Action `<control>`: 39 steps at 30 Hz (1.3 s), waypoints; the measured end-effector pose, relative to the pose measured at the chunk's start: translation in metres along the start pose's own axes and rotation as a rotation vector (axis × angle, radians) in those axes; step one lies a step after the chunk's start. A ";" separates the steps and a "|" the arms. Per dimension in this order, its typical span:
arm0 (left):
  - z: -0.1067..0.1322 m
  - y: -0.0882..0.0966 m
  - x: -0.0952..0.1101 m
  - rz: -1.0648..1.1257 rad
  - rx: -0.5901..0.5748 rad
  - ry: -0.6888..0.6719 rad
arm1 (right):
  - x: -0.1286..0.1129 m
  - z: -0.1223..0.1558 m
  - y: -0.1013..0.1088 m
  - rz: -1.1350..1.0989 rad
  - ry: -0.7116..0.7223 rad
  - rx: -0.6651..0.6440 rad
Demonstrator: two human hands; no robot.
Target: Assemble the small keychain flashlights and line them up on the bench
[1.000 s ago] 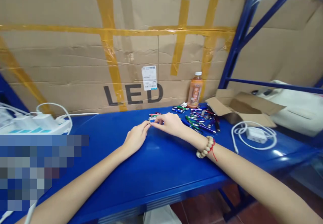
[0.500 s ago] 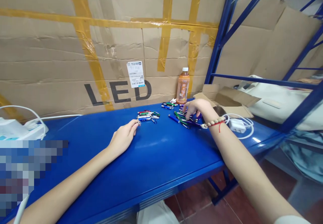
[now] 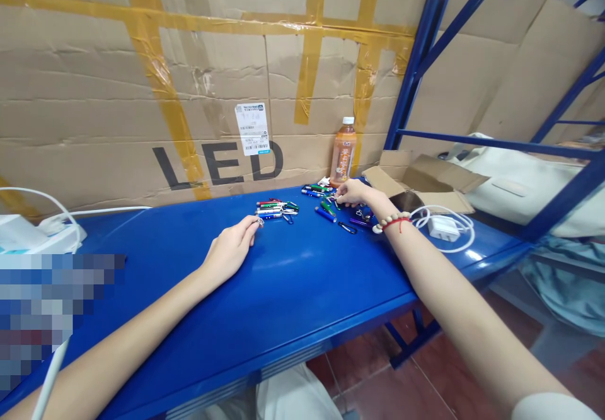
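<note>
My left hand (image 3: 231, 245) rests on the blue table, fingers pinched together with a small shiny bit at their tips. Just beyond those fingertips lies a row of keychain flashlights (image 3: 270, 214), slim metal tubes in blue, silver, red and green with clips. My right hand (image 3: 353, 193), a beaded bracelet on its wrist, reaches into a looser pile; its fingers close on something largely hidden, with a bit of silver showing. Around it are a blue flashlight (image 3: 326, 214), a black carabiner clip (image 3: 347, 227) and a purple flashlight (image 3: 360, 222).
An orange drink bottle (image 3: 343, 153) stands behind the pile, against a large taped cardboard box (image 3: 94, 111). At right are an open small carton (image 3: 425, 180), a white charger (image 3: 443, 228) with coiled cable, and a blue rack post (image 3: 410, 92). A white power strip (image 3: 28, 236) sits at left.
My right hand has moved slightly left and back over the pile, its fingers drawing closer together. More of the pile's right side shows. My left hand stays by the row.
</note>
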State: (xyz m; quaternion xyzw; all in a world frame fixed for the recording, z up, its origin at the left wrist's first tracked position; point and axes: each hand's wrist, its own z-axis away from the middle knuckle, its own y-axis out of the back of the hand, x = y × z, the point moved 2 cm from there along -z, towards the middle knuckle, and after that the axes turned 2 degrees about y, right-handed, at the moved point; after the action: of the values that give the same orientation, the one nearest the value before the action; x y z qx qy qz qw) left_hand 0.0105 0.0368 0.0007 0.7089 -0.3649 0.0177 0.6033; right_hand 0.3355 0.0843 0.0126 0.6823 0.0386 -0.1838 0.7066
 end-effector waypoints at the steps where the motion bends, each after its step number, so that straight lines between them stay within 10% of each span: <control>1: 0.000 0.000 0.000 0.004 0.000 -0.004 | 0.002 -0.001 0.000 -0.020 -0.001 0.013; 22: 0.001 0.001 0.003 0.008 -0.017 0.001 | -0.006 0.024 0.023 0.046 -0.125 0.207; 39: 0.001 0.000 0.001 0.037 -0.001 -0.018 | -0.023 0.012 0.000 0.243 -0.124 0.256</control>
State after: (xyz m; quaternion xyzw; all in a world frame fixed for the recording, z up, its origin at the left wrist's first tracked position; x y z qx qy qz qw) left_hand 0.0111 0.0355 0.0013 0.7019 -0.3835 0.0224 0.5998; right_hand 0.3116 0.0772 0.0206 0.7537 -0.1113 -0.1422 0.6319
